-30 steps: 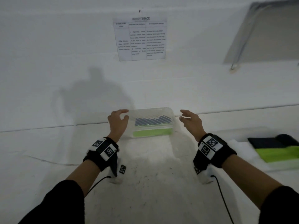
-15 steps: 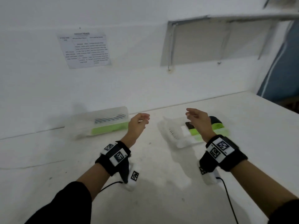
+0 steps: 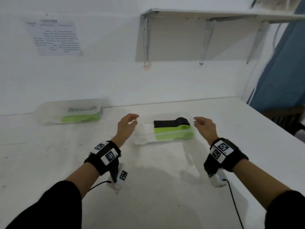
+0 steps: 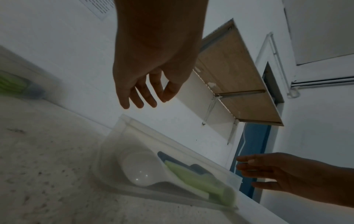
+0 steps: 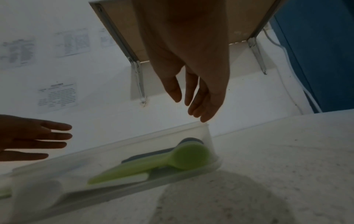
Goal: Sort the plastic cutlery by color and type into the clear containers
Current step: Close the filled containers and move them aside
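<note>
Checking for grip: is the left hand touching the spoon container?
Apart. The left wrist view shows wall between the left hand's fingertips and the container rim.

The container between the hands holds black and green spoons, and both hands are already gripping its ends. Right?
Not quite. The container does hold black spoons and green spoons, but the head view shows the left hand and right hand open beside its ends, gripping nothing.

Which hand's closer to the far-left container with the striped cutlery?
Left. The left hand is between that far-left container and the spoon container; the right hand is beyond the spoon container.
</note>
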`<state>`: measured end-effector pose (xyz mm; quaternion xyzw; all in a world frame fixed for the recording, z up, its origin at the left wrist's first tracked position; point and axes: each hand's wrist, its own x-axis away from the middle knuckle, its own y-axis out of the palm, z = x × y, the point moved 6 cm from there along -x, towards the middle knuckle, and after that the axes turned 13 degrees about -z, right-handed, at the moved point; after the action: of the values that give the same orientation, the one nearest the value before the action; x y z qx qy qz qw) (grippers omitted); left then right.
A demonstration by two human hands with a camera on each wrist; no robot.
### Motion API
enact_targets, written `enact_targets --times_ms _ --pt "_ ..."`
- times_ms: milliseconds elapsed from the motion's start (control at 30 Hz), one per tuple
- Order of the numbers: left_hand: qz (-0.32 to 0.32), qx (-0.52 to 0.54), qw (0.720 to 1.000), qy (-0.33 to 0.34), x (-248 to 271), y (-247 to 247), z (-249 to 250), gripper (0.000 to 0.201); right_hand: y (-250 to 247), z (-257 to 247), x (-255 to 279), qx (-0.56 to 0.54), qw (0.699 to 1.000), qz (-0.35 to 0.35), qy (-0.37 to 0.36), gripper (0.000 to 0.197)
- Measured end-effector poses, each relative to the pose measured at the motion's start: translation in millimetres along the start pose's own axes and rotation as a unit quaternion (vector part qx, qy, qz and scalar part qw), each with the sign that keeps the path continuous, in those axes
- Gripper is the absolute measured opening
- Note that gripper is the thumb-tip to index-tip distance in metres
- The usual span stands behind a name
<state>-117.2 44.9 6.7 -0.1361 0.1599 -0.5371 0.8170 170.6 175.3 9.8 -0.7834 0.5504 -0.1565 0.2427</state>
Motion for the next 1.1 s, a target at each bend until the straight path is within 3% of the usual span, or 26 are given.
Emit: enact_targets --times_ms 333,600,800,967,1100 --pt "0.005 -0.085 0.996 0.006 -47.5 5.6 -4.3 0.025 6.1 1.5 -65.4 0.067 0.996 -0.025 -0.06 0.032" --pt "0.017 -0.115 0.991 -0.062 -60.5 8.1 -29.5 0.034 17.3 12.0 -97.8 0.076 0.991 -0.103 -0.05 0.039" --pt "0.003 0.011 0.993 -0.116 -49.9 11.6 -56.4 0.034 36.5 23.8 -101.2 0.006 0.987 -0.161 0.01 0.041" --pt "0.05 0.106 0.985 -0.13 -46.0 16.6 -58.0 0.021 32.3 27.8 -103.7 -0.043 0.987 -0.154 0.025 0.033" --pt "0.046 0.156 0.98 -0.112 -40.1 14.6 -42.2 0.019 20.4 23.0 -96.8 -0.096 0.986 -0.136 0.018 0.029"
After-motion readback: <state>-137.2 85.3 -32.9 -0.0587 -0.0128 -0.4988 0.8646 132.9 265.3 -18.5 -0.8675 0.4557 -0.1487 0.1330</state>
